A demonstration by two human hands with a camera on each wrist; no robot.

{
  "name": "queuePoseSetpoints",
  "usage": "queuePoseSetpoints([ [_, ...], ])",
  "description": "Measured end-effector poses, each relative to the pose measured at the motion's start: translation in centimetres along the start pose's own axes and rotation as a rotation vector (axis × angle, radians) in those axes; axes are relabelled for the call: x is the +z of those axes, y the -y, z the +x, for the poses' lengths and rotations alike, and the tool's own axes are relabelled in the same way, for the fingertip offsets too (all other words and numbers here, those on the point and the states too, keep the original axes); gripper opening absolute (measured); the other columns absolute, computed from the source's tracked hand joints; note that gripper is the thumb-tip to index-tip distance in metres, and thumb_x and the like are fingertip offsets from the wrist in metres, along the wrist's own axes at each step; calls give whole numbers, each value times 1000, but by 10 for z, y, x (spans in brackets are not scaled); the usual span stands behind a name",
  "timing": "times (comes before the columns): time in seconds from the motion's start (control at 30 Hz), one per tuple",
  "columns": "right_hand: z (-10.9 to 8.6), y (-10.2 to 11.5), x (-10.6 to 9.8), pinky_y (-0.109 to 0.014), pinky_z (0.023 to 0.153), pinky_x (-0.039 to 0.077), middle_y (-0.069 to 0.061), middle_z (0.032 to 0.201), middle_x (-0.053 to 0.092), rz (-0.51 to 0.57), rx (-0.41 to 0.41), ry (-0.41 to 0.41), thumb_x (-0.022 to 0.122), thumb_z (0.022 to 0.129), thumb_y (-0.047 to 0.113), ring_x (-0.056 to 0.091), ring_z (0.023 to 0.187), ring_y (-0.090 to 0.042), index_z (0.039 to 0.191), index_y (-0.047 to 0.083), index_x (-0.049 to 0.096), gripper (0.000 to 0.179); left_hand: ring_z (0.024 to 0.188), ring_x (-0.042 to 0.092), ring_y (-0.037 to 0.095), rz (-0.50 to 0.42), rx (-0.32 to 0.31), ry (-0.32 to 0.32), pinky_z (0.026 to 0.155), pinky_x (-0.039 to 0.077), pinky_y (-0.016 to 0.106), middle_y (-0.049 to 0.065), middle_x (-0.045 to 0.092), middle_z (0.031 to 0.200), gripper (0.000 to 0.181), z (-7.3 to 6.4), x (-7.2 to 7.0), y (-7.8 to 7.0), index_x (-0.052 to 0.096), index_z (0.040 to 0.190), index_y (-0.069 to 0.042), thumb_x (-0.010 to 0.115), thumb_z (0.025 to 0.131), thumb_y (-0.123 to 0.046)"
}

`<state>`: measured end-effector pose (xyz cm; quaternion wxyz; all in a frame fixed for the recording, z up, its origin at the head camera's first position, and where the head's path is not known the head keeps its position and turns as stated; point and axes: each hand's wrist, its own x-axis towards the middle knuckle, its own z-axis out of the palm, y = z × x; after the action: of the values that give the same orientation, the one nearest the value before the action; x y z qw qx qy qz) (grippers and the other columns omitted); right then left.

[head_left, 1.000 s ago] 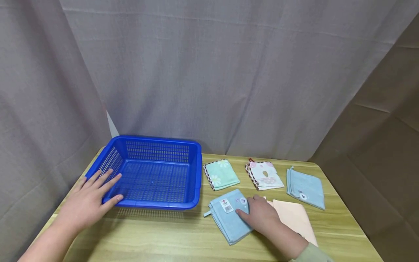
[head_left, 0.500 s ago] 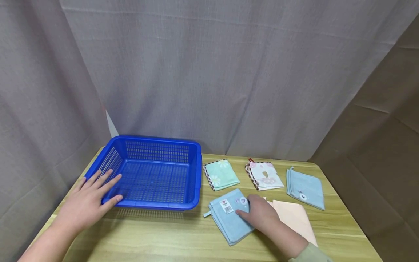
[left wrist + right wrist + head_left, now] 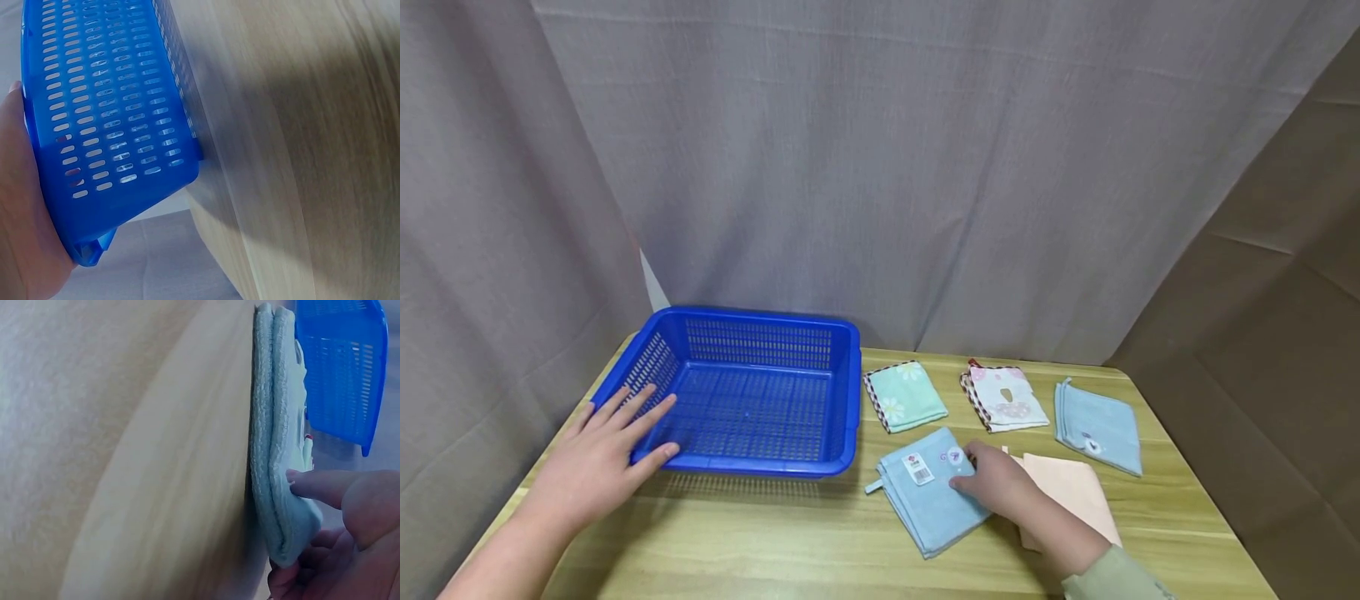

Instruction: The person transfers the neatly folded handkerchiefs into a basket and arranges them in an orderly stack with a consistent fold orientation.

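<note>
Basket (image 3: 745, 464), blue: left hand (image 3: 598, 454) rests at its corner, fingers spread. Cloth (image 3: 925, 504), folded, blue, labelled: right hand (image 3: 1000, 482) pinches its edge between fingers.

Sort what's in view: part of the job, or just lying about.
Likely in the job:
labelled blue cloth, pinched by the right hand
blue basket, left hand on its rim

Likely lying about:
green cloth
white cloth
peach cloth
other blue cloth

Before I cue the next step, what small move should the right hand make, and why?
Probably raise the folded light-blue rectangular cloth with a white label slightly: the right hand pinches its edge, thumb on top and fingers beneath, while the rest of it appears to lie on the wood-grain table.
</note>
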<state>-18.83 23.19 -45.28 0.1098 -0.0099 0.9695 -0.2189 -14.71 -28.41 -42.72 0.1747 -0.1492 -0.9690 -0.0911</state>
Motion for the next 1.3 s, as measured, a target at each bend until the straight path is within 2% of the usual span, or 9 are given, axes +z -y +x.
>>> queuePoseSetpoints([
  [0.17, -3, -1, -2, -48, 85, 51, -7, 98, 68, 47, -20, 1, 81, 82, 20, 59, 88, -20, 113, -3, 66, 41, 141, 31, 47, -2, -7, 6, 119, 2, 59, 17, 41, 153, 65, 0, 0, 0, 47, 149, -21, 58, 95, -55],
  [0.4, -5, -5, -1, -40, 76, 50, -1, 87, 65, 98, -54, -27, 79, 83, 21, 55, 79, -17, 99, 5, 71, 25, 141, 31, 47, -3, -1, 0, 120, -1, 57, 17, 42, 152, 65, 0, 1, 1, 46, 149, -22, 57, 95, -55],
  [0.5, -6, -7, 1, -40, 77, 50, -1, 90, 65, 110, -60, -44, 77, 86, 23, 55, 80, -16, 103, 5, 71, 25, 140, 31, 47, -3, 2, -5, 120, -1, 57, 18, 43, 152, 65, 0, 1, 1, 45, 150, -23, 58, 95, -55],
  [0.73, -5, -12, 5, -44, 88, 49, -2, 106, 68, 150, -58, -67, 75, 89, 27, 58, 92, -16, 114, 8, 70, 31, 140, 32, 47, -6, 0, 0, 119, 2, 59, 18, 43, 151, 66, 0, 0, 0, 44, 151, -23, 59, 94, -53],
  [1.03, -4, -11, 6, -33, 76, 48, 4, 95, 67, 192, -77, -71, 74, 90, 26, 56, 81, -11, 112, 12, 71, 27, 138, 34, 48, -6, 1, -8, 119, 2, 59, 19, 44, 150, 66, 0, 0, 1, 44, 151, -24, 59, 94, -54],
  [1.3, -6, -13, 7, -30, 74, 49, 3, 97, 69, 297, -83, -45, 76, 89, 25, 58, 80, -10, 123, 10, 69, 38, 138, 35, 48, -7, 4, -13, 119, 1, 58, 19, 44, 149, 65, 0, 1, 1, 45, 150, -23, 58, 95, -55],
])
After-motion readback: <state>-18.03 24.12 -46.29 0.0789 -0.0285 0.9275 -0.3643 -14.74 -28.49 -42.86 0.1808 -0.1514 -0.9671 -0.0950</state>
